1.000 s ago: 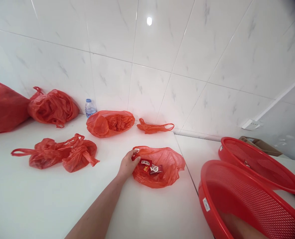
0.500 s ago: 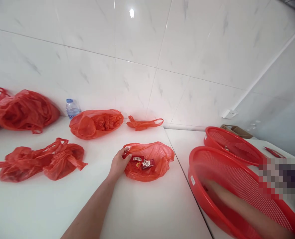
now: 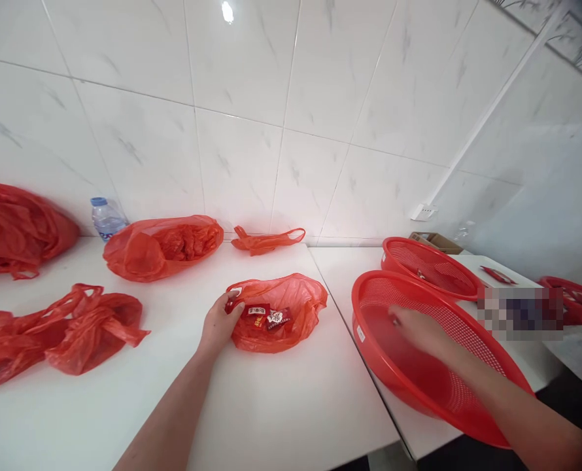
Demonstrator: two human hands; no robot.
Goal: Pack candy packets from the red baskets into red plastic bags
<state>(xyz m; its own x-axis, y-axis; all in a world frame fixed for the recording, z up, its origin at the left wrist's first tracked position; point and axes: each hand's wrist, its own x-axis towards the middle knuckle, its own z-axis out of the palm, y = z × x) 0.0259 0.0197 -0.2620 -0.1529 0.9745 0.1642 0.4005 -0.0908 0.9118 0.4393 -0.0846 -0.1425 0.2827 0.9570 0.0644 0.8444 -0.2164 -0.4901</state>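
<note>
My left hand [image 3: 221, 318] is closed on the left rim of a red plastic bag [image 3: 298, 307], which lies with its mouth open on the white table. Inside the bag are a few small dark-red packets [image 3: 277, 318] with white and yellow print. Over the large red mesh basket [image 3: 441, 386] on the right is my right hand [image 3: 418, 330], blurred, its fingers drawn together. A small dark spot shows at the fingertips, but I cannot make out what it is. The bottom of this basket is partly hidden by my forearm.
Knotted red bags [image 3: 95, 327] lie at the left. Along the tiled wall stand a water bottle [image 3: 107, 219], a bag stuffed with red plastic [image 3: 188, 242] and a flat red bag [image 3: 266, 242]. A second red basket [image 3: 431, 261] and a cardboard box [image 3: 435, 242] are behind the large basket.
My right hand has risen from deep inside the large basket towards its rim. The view has swung right, bringing another red basket into sight. My left hand still grips the bag.
</note>
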